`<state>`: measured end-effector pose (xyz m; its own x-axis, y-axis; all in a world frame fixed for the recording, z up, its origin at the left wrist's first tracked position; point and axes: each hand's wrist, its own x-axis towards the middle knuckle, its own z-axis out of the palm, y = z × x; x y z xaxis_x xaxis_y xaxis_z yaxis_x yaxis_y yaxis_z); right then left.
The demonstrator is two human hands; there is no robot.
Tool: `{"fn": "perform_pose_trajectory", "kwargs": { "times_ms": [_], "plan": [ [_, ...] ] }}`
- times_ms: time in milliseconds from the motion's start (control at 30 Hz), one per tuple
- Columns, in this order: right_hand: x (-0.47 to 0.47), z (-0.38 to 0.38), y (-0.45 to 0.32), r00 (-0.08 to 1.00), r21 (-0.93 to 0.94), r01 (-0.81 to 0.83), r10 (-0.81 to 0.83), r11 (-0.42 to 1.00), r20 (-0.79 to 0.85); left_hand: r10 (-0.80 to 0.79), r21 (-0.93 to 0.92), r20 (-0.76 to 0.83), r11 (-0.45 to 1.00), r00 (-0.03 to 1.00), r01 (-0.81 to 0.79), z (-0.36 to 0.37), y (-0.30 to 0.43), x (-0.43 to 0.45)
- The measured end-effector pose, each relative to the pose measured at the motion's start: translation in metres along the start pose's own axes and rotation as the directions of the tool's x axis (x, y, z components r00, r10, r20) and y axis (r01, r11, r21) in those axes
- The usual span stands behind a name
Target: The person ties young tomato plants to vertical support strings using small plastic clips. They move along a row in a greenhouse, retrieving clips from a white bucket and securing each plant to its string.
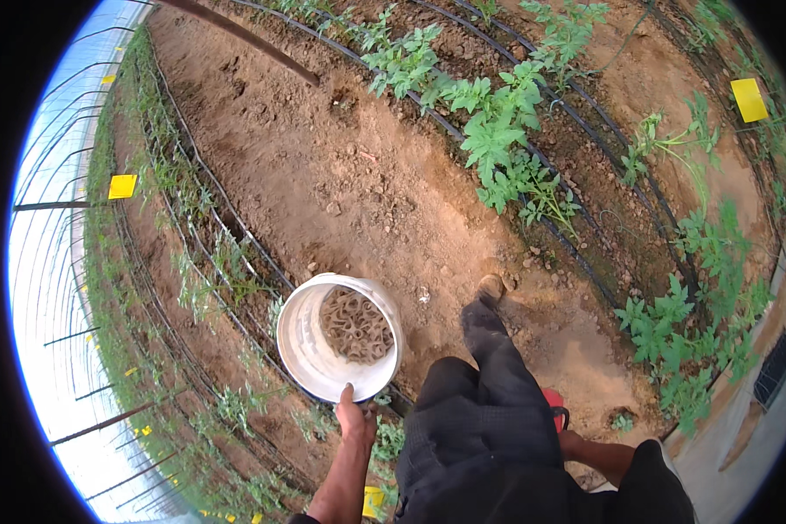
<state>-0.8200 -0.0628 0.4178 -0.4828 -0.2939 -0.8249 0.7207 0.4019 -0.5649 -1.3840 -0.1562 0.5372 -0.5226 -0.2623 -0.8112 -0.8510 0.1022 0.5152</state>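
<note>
My left hand (355, 417) grips the near rim of a white plastic bucket (303, 334), its thumb over the edge. The bucket tilts so its mouth faces me. Many brown, ring-like curled pieces (357, 325) lie at its bottom; their material is unclear. Beside my right thigh, my right hand (568, 443) is partly hidden by the trouser leg. It appears to hold a red object (553, 401) with a black loop handle (563, 416), of which only a part shows.
Bare soil path (393, 190) runs ahead between planted rows. Tomato-like plants (494, 134) and black drip lines (580, 252) border it on the right; more plants (229, 262) stand left. Yellow cards (122, 187) hang among them. A brown pole (249, 39) slants in overhead. A dark tray (774, 372) lies far right.
</note>
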Motion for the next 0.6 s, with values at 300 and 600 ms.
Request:
{"fn": "perform_pose_trajectory", "kwargs": {
  "times_ms": [300,600],
  "plan": [
    [0.045,-0.118,-0.107,0.999,0.282,-0.003,0.017,0.959,-0.049,0.041,0.098,0.059,0.994,0.997,-0.046,0.135,0.189,0.12],
    [0.188,-0.287,-0.219,0.991,0.489,-0.078,0.123,0.869,-0.061,-0.054,0.338,0.099,0.941,0.994,0.018,0.312,0.301,0.358]
  ]
}}
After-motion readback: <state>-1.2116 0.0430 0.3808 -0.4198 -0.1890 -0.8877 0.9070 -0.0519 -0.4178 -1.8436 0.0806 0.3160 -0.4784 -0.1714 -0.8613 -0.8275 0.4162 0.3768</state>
